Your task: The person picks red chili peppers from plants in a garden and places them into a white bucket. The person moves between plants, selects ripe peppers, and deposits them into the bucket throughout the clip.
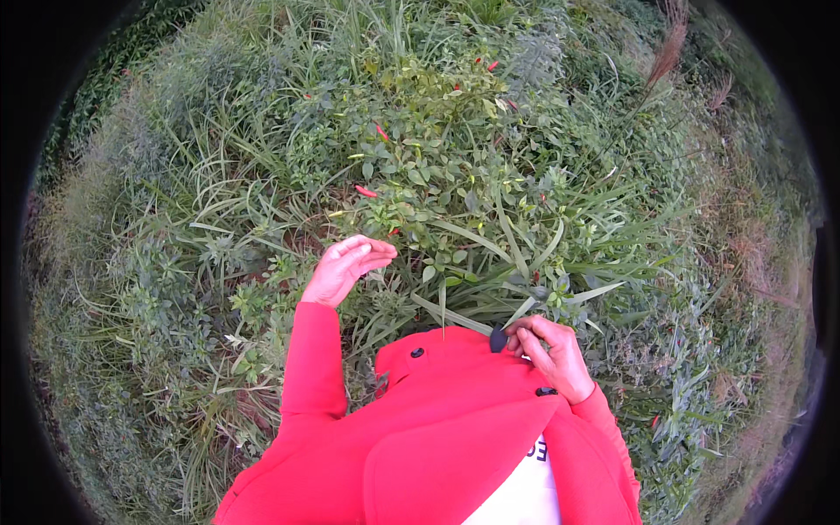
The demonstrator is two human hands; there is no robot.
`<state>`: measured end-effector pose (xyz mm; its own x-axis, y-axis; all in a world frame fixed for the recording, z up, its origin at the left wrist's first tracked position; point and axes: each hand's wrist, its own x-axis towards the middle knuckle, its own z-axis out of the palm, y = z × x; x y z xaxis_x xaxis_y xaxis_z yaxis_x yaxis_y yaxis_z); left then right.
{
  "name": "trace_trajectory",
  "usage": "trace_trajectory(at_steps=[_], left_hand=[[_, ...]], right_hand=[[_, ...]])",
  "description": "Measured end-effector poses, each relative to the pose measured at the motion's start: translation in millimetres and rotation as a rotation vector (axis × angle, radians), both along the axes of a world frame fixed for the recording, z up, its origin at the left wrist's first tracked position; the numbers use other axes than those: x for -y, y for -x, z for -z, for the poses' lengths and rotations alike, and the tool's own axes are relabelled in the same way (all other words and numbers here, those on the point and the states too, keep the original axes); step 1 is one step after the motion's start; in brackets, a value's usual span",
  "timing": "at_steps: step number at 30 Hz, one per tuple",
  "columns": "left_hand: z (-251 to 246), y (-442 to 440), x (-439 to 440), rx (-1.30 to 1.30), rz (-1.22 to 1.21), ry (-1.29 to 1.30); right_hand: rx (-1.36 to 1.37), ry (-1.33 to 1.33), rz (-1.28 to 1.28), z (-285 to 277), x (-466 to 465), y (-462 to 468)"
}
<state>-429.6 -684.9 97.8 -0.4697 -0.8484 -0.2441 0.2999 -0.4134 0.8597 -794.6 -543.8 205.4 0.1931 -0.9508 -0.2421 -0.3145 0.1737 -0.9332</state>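
My left hand (pixel 354 266) is raised in front of a chili pepper plant (pixel 420 174), its fingers stretched to the right and the thumb lying along them. Nothing shows in its palm. Just beyond the fingertips is a red chili pepper (pixel 394 232); another red chili (pixel 365 191) hangs farther out. My right hand (pixel 551 351) is close to my body, by the edge of my red jacket (pixel 453 407), with thumb and fingers bent towards each other. Whether it pinches anything is unclear. Beside its fingertips is a dark oval thing (pixel 498 338).
More red chilies (pixel 382 132) and slim green-yellow ones (pixel 356 156) hang among the leaves. Long grass blades (pixel 472 239) cross the plant near my hands. Dense weeds (pixel 151 289) surround me, with a reddish plume of dry grass (pixel 668 46) at the upper right.
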Motion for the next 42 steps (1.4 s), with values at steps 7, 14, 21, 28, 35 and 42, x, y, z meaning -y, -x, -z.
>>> trace_trajectory(at_steps=[7,14,21,28,35,42], left_hand=[[189,8,-10,0.591,0.288,-0.256],[299,8,56,0.649,-0.601,-0.527],[342,48,80,0.631,-0.567,-0.656],[351,75,107,0.688,-0.534,-0.670],[342,80,125,0.713,-0.484,-0.634],[330,69,133,0.712,-0.475,-0.588]], right_hand=[[-0.088,-0.115,0.048,-5,4,-1],[-0.140,-0.257,0.303,-5,-21,7],[-0.151,-0.388,0.568,-9,-46,11],[-0.110,-0.399,0.727,-9,-58,5],[-0.057,-0.401,0.669,-8,-45,6],[-0.136,-0.304,0.518,-4,-30,12]])
